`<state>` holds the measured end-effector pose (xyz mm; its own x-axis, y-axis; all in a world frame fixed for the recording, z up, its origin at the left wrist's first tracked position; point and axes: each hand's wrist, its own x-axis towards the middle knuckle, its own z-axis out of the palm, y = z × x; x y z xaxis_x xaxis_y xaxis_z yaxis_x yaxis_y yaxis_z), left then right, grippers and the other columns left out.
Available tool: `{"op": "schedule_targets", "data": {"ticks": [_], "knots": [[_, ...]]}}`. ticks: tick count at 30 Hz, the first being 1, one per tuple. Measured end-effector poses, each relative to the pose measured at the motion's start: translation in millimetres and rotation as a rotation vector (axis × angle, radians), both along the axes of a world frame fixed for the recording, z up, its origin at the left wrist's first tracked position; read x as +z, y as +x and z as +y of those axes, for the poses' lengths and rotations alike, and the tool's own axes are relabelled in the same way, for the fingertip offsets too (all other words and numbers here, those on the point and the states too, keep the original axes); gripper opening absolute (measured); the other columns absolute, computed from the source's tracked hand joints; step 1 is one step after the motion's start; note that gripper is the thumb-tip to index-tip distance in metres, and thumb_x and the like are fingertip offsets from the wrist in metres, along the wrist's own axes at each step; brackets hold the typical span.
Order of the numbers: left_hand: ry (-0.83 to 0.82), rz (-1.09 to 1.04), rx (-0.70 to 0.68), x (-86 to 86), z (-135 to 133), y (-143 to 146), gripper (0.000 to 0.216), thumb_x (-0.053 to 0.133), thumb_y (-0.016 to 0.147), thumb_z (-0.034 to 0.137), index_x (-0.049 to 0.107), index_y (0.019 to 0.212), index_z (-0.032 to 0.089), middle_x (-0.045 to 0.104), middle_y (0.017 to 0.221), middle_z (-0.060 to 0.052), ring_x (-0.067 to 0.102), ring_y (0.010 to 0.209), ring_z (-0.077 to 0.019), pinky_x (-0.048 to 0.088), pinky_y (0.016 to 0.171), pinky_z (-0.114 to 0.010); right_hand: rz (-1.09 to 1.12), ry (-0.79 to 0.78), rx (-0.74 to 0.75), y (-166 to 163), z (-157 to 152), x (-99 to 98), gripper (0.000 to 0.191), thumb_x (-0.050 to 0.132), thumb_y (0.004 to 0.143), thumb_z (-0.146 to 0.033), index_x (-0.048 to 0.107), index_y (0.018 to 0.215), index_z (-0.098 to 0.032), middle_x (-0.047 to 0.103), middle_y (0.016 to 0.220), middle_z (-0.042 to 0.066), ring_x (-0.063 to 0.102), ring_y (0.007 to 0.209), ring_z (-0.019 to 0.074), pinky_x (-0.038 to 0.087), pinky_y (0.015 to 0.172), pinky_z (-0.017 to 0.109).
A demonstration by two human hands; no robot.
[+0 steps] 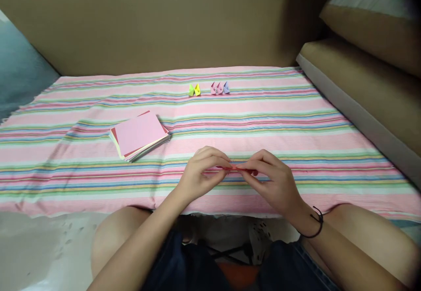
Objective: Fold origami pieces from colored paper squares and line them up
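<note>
A narrow strip of red paper [233, 167], apparently folded, is held level between my two hands, just above the front part of the striped cloth. My left hand [204, 171] pinches its left end between thumb and fingers. At the other end, my right hand [272, 177] pinches it the same way, and a dark cord bracelet [318, 224] circles that wrist. Much of the paper is hidden behind my fingers, so its full shape cannot be made out.
A stack of coloured paper [141, 134] lies to the left, pink sheet on top. Farther back stand small folded paper pieces, a yellow-green pair [196, 90] and a pink and lilac group [219, 88]. The striped cloth [263, 106] meets a brown backrest [164, 23]; cushions [362, 76] border the right.
</note>
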<state>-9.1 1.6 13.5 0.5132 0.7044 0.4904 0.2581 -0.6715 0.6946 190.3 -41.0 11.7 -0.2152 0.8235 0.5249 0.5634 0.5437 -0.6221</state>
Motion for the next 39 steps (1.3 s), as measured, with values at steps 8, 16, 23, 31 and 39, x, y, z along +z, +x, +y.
{"op": "schedule_targets", "data": {"ticks": [8, 16, 23, 31, 39], "knots": [[0.052, 0.133, 0.051, -34.9, 2, -1, 0.02, 0.053, 0.089, 0.017, 0.073, 0.092, 0.019, 0.07, 0.1, -0.009, 0.066, 0.083, -0.0147, 0.053, 0.073, -0.028, -0.659, 0.364, 0.077, -4, -13, -13.6, 0.024, 0.047, 0.09, -0.008, 0.069, 0.092, -0.018, 0.064, 0.074, 0.006, 0.057, 0.072, 0.0201, 0.05, 0.069, 0.036], [-0.044, 0.157, -0.124, -49.8, 27, -5, 0.017, 0.059, 0.085, 0.015, 0.075, 0.089, 0.021, 0.072, 0.104, -0.008, 0.064, 0.096, -0.0184, 0.053, 0.085, -0.034, -0.408, -0.125, 0.318, 3, -1, -26.3, 0.048, 0.069, 0.08, -0.029, 0.055, 0.124, -0.019, 0.061, 0.121, 0.012, 0.055, 0.114, 0.0265, 0.048, 0.096, 0.045], [0.054, 0.265, -0.049, -38.0, 25, -5, 0.036, 0.044, 0.086, 0.003, 0.071, 0.101, 0.02, 0.065, 0.112, -0.01, 0.056, 0.105, -0.0192, 0.048, 0.091, -0.038, -0.402, -0.254, 0.306, 9, -2, -28.5, 0.048, 0.063, 0.083, -0.027, 0.053, 0.13, -0.021, 0.056, 0.131, 0.011, 0.051, 0.121, 0.0269, 0.045, 0.1, 0.049], [-0.034, 0.488, -0.046, -23.8, -17, -6, 0.021, 0.06, 0.086, 0.026, 0.065, 0.105, 0.016, 0.069, 0.107, -0.01, 0.06, 0.102, -0.0233, 0.05, 0.088, -0.039, -0.476, -0.266, 0.343, 12, -6, -27.3, 0.068, 0.073, 0.072, -0.016, 0.05, 0.135, -0.023, 0.052, 0.137, 0.008, 0.046, 0.125, 0.0274, 0.044, 0.103, 0.047], [0.143, 0.547, -0.059, -23.6, -17, -4, 0.025, 0.05, 0.092, 0.019, 0.065, 0.111, 0.015, 0.068, 0.114, -0.009, 0.06, 0.105, -0.0219, 0.053, 0.091, -0.036, -0.402, -0.218, 0.328, 10, 2, -23.3, 0.039, 0.067, 0.08, -0.016, 0.063, 0.117, -0.025, 0.065, 0.12, 0.007, 0.058, 0.113, 0.0237, 0.05, 0.096, 0.043]]}}
